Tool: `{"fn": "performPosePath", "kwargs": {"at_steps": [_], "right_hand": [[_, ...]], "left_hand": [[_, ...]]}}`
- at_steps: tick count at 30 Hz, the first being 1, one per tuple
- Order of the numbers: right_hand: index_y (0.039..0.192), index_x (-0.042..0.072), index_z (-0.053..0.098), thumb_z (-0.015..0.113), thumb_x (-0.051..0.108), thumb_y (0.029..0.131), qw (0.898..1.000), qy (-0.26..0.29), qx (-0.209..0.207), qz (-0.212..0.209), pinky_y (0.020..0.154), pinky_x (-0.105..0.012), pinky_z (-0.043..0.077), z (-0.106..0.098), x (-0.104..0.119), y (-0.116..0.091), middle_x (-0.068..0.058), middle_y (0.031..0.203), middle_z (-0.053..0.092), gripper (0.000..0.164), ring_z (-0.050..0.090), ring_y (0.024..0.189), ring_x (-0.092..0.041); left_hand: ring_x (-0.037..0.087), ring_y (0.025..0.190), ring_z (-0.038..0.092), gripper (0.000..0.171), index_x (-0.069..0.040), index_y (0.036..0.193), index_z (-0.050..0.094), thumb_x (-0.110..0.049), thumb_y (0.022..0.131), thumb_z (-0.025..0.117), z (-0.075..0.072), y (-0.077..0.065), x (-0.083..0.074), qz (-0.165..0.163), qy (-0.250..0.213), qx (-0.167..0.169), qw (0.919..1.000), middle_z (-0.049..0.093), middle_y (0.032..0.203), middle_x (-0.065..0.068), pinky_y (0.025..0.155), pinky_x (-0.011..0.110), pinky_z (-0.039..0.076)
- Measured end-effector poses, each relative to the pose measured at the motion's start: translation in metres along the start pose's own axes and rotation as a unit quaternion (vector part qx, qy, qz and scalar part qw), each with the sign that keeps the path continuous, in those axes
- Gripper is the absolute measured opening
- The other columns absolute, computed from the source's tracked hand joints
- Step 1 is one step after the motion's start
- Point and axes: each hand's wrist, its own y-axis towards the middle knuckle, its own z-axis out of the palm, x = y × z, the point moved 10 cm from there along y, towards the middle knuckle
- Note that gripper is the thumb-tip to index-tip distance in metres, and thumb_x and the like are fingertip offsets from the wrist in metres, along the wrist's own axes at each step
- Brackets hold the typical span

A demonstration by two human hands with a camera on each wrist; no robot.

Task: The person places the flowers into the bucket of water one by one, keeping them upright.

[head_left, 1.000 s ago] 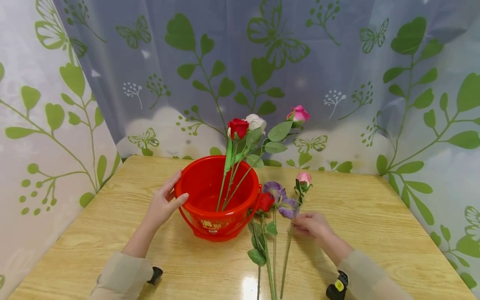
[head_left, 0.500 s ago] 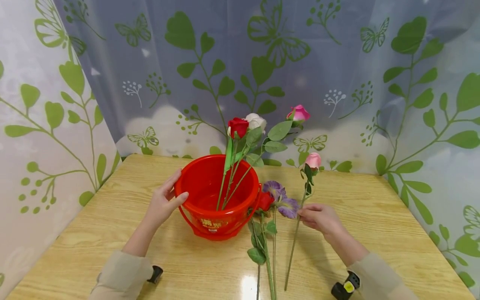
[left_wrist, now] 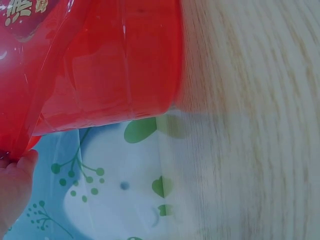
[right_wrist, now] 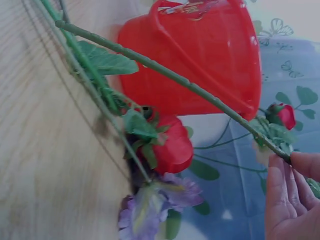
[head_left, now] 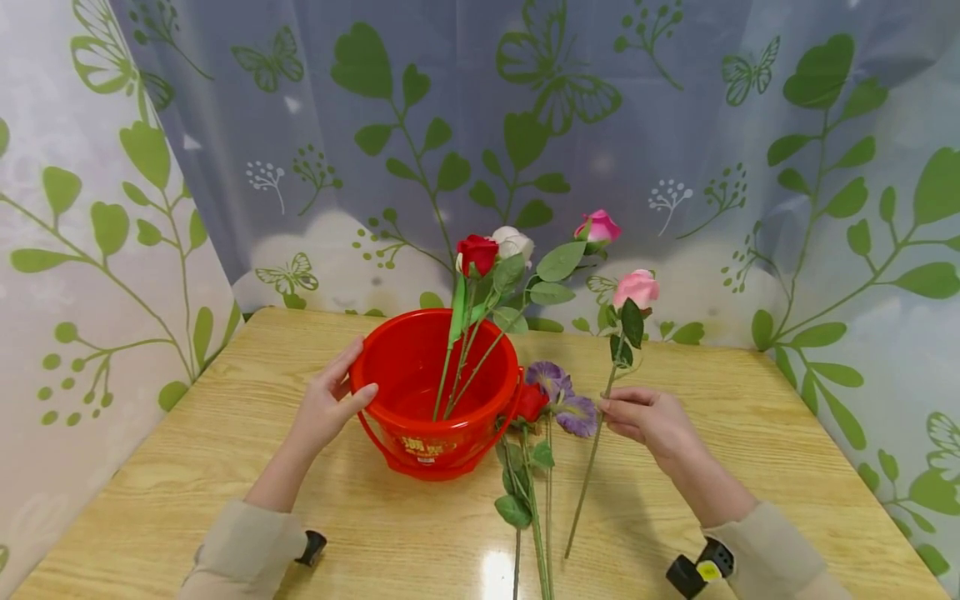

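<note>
My left hand (head_left: pixel 330 404) holds the rim of a red plastic bucket (head_left: pixel 442 454) at its left side, thumb at the front of the rim. In the left wrist view the hand (left_wrist: pixel 15 187) shows only in part, against the bucket (left_wrist: pixel 115 65). Between thumb and fingers, my right hand (head_left: pixel 656 425) pinches the stem of a light pink artificial rose (head_left: pixel 636 290), raised and leaning right of the bucket. The right wrist view has that stem (right_wrist: pixel 185 82) running from the hand (right_wrist: pixel 292 195) across the bucket. Its bloom is outside that view.
A red rose (head_left: pixel 477 255), a white flower (head_left: pixel 513 244) and a bright pink rose (head_left: pixel 597 228) stand in the bucket. Another red rose (head_left: pixel 531 403) and a purple flower (head_left: pixel 576 415) lie on the wooden table (head_left: pixel 187 450). A patterned curtain (head_left: pixel 660 125) hangs behind.
My right hand has lifted the light pink rose up and to the right, away from the flowers lying on the table. The left hand and bucket have stayed in place.
</note>
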Motion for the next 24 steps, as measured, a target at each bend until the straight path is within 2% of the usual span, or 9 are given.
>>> {"fn": "performPosePath", "kwargs": {"at_steps": [9,12,24], "right_hand": [[0.105,-0.010,0.055,0.062,0.007,0.082,0.999,-0.039,0.003,-0.019,0.075,-0.025,0.050,0.007,0.019,-0.002,-0.002,0.087,0.062,0.029,0.060,0.078,-0.013],[0.107,-0.011,0.053,0.061,0.008,0.083,0.999,-0.044,0.008,-0.029,0.077,-0.026,0.050,0.011,0.028,-0.003,-0.002,0.088,0.061,0.032,0.060,0.079,-0.013],[0.092,0.001,0.061,0.063,0.006,0.081,0.997,-0.012,0.017,-0.078,0.078,-0.028,0.049,0.026,0.072,-0.006,-0.002,0.084,0.062,0.012,0.061,0.077,-0.013]], "left_hand": [[0.034,0.124,0.029,0.057,0.013,0.131,0.029,0.004,0.082,0.057,0.000,0.000,0.000,-0.003,-0.003,-0.001,1.0000,0.029,0.136,0.024,0.089,0.039,0.035],[0.034,0.124,0.029,0.057,0.013,0.131,0.029,0.005,0.082,0.057,0.000,0.000,0.000,-0.002,-0.003,-0.001,1.0000,0.029,0.136,0.024,0.089,0.038,0.035],[0.034,0.124,0.029,0.057,0.013,0.131,0.029,0.004,0.082,0.057,0.000,0.000,0.001,0.000,0.000,-0.001,1.0000,0.029,0.137,0.024,0.089,0.039,0.035]]}}
